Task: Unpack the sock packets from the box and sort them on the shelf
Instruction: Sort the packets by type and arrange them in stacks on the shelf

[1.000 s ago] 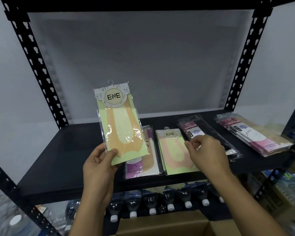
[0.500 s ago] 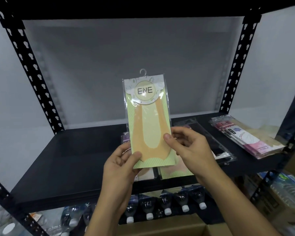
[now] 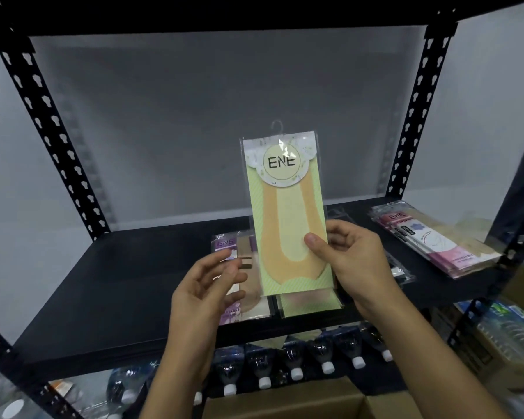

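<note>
My right hand (image 3: 356,261) holds a green ENE sock packet (image 3: 286,213) upright above the black shelf (image 3: 118,282), thumb on its lower front. My left hand (image 3: 206,288) hovers just left of the packet with fingers apart, touching nothing. Under the held packet a second green packet (image 3: 310,303) lies flat on the shelf. A purple ENE packet (image 3: 227,246) lies to its left, partly behind my left hand. A clear packet with dark contents (image 3: 401,272) peeks out behind my right hand. A stack of pink packets (image 3: 430,240) lies at the shelf's right end. The open cardboard box (image 3: 288,403) sits below.
Black perforated uprights (image 3: 412,116) frame the shelf on both sides. A row of water bottles with white caps (image 3: 294,364) lies on the level below. More packed bottles (image 3: 508,331) stand at the lower right. The shelf's left half holds nothing.
The green packet passed from my left hand to my right hand and shifted to the right. My left hand let go and now hangs open beside it.
</note>
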`<state>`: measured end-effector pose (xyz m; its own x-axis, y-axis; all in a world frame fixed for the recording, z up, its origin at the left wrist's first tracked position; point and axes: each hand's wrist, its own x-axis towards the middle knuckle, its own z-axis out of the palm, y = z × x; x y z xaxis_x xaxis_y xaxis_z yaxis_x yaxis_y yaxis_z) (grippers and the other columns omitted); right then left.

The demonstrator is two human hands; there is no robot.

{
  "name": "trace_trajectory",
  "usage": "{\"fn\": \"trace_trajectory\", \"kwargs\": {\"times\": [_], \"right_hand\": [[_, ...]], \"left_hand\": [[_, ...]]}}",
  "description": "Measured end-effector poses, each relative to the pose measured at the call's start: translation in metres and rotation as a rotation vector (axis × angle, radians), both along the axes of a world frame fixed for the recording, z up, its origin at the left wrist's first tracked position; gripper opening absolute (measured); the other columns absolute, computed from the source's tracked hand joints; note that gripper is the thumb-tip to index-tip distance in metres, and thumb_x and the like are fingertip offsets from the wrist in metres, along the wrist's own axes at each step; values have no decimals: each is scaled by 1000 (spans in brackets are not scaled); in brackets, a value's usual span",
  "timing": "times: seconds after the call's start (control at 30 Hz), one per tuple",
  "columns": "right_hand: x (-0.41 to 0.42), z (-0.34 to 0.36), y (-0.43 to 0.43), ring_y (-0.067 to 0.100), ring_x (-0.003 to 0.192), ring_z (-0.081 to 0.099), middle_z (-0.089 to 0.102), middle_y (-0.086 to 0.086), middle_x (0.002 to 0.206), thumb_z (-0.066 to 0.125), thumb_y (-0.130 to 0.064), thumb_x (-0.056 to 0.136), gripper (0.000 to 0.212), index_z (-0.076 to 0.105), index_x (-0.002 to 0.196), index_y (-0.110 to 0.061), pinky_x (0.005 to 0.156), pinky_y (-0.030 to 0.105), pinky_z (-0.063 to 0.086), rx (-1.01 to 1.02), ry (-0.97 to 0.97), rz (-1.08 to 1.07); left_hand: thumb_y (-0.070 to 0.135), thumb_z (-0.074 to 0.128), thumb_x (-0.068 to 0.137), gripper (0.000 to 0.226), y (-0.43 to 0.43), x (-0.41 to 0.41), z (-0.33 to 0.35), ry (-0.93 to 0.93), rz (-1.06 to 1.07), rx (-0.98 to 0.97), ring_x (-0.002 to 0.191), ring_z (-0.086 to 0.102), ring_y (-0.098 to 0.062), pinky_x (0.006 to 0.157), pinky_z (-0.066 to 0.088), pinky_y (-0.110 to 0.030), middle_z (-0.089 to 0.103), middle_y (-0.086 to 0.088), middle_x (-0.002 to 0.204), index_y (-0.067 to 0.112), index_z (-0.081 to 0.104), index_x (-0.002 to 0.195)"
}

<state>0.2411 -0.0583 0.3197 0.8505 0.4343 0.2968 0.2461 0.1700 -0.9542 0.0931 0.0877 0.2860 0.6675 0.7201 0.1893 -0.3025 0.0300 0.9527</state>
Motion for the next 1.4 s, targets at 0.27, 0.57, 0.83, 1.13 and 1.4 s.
{"fn": "trace_trajectory", "kwargs": {"times": [0.27,0.57,0.83,1.13,1.4], "right_hand": [[22,-29,10,18,75,64,61,-7,73,73,-22,83,23,67,101,-10,70,33,53,-517,-98,-283],[25,-43,21,27,94,63,71,6,97,62,-34,89,29,66,105,-10,95,38,43,-910,-340,-458],[29,-51,25,26,107,43,66,2,106,55,-46,89,36,70,103,-17,88,38,36,-1116,-537,-570],[33,-55,26,28,111,39,57,5,119,56,-38,92,32,68,114,-17,92,40,34,-1071,-569,-559],[15,-51,38,14,100,45,65,-6,99,61,-30,89,22,67,108,-22,90,35,41,-671,-504,-349]], "left_hand": [[12,69,87,15,22,-11,-7,57,108,-44,92,71,-29,72,56,-35,75,-11,101,18,72,100],[9,63,92,12,33,-17,-10,99,133,-54,79,67,-24,59,54,-26,77,-2,86,12,69,102],[9,62,93,11,35,-16,-11,110,136,-64,71,66,-19,56,53,-24,76,-1,85,13,70,98],[8,61,94,12,41,-14,-16,153,149,-55,68,65,-16,57,53,-24,76,-3,87,14,70,97],[7,66,90,16,43,-4,-30,310,219,250,74,63,-8,66,49,-21,71,2,85,23,70,89]]}}
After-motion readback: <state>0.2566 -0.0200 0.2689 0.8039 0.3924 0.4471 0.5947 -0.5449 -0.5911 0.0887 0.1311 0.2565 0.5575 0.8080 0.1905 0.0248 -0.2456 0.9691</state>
